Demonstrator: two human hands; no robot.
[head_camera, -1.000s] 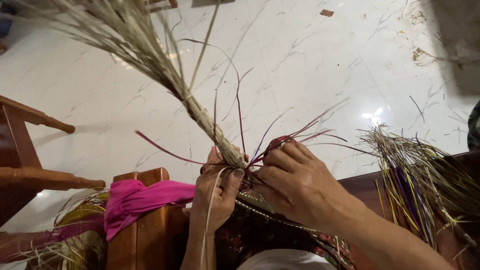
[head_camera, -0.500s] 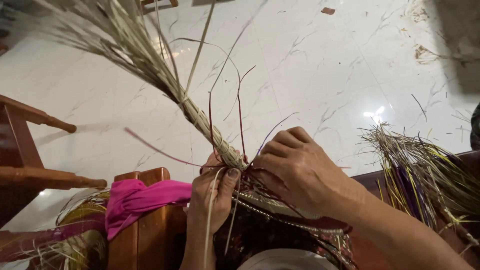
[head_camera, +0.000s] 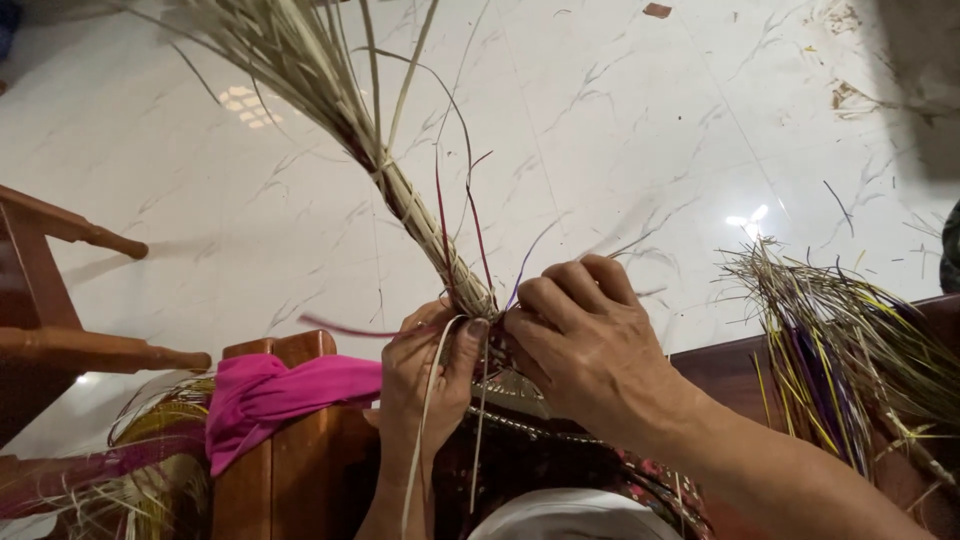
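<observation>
Floor (head_camera: 640, 130): glossy white marble-look tile, grey veining, throwing back bright glare spots. Straw bundle (head_camera: 400, 190): dry, pale tan fibre, matt and coarse, bound tight near the hands and fraying loose at the far end. Thin strands (head_camera: 470, 215) sticking out of it are looking smooth, dyed dark red and purple. Left hand (head_camera: 425, 375) and right hand (head_camera: 590, 345) are gripping the bound end. Cloth (head_camera: 270, 395), near left: soft matt pink fabric, creased. Post (head_camera: 295, 450) under it: varnished reddish wood, slight sheen. Right heap (head_camera: 840, 350): dry straw, yellow, green and purple.
</observation>
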